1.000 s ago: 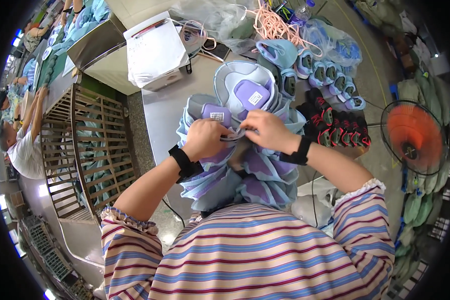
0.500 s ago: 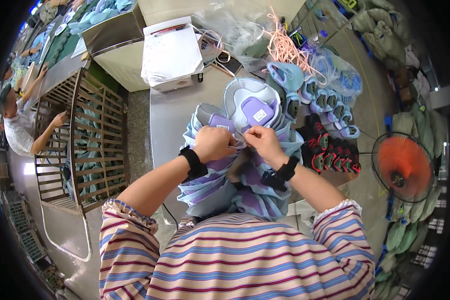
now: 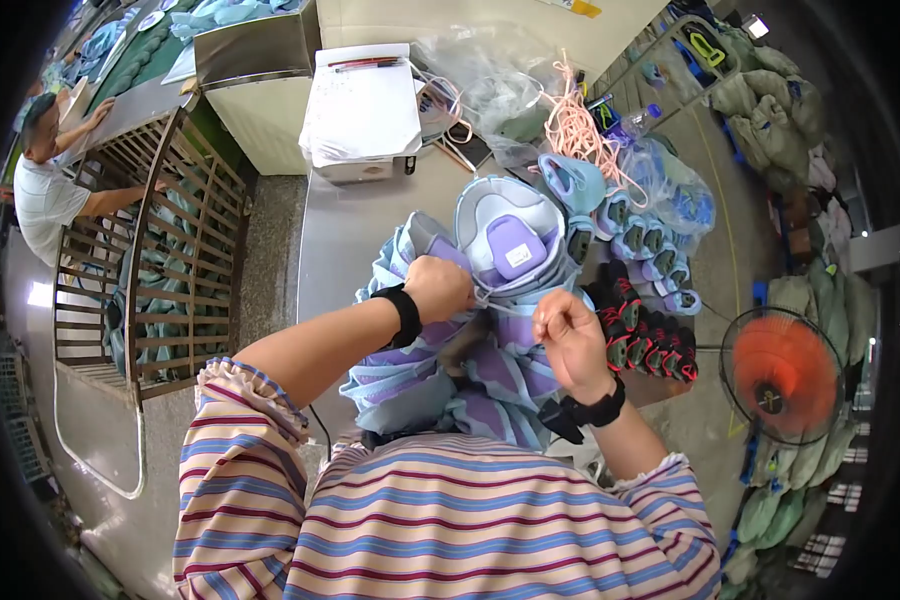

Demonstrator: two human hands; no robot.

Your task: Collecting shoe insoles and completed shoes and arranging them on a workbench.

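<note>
Two bundles of light-blue and purple shoe uppers stand side by side in front of me, the left bundle (image 3: 400,375) and the right bundle (image 3: 513,245). My left hand (image 3: 438,290) is closed, its fingers against the inner side of the left bundle. A bit of thin pale cord (image 3: 484,298) shows just right of its fingertips, between the bundles. Over the near part of the right bundle is my right hand (image 3: 576,340), fingers curled and pinched together. What either hand grips is too small or hidden to make out. Dark bands circle both wrists.
On the metal table (image 3: 345,240) lie a notepad (image 3: 362,108) with pens, tangled peach laces (image 3: 578,135) and plastic bags. Blue uppers (image 3: 642,238) and black-red uppers (image 3: 642,335) line the right. A fan (image 3: 782,372) stands right; a person (image 3: 50,185) leans over a slatted cart (image 3: 185,260) at left.
My right hand has drawn away from the left, rightward and toward me, leaving the gap between the bundles. The left hand stays by the left bundle. The person's arm now reaches into the cart.
</note>
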